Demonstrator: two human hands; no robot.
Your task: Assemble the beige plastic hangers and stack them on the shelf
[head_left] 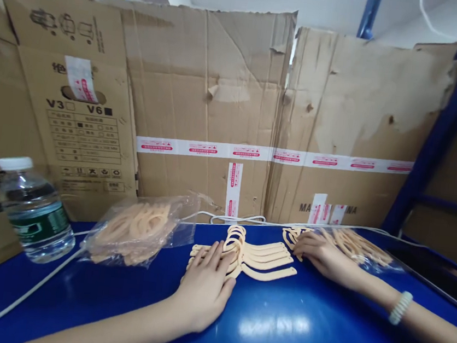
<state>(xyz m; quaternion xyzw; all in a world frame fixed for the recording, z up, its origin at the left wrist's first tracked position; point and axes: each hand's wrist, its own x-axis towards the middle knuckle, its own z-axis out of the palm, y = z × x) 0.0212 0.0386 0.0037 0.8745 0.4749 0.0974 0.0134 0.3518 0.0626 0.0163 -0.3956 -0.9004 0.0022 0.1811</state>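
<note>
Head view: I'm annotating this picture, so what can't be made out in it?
Head view:
Cream pieces under the left hand: partly hidden by its fingers.
Right hand: its fingers hide whether it grips a piece.
Bagged pieces beside the bottle: overlap and crinkled film hide their number.
Small print on the left cardboard: too small, blurred.
Dark flat object: cut by the right edge.

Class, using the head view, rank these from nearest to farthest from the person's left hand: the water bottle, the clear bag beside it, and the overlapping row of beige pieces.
1. Row of beige pieces: partly under the left hand.
2. Clear bag: to that hand's left and farther back.
3. Water bottle: farthest left, past the bag.
</note>
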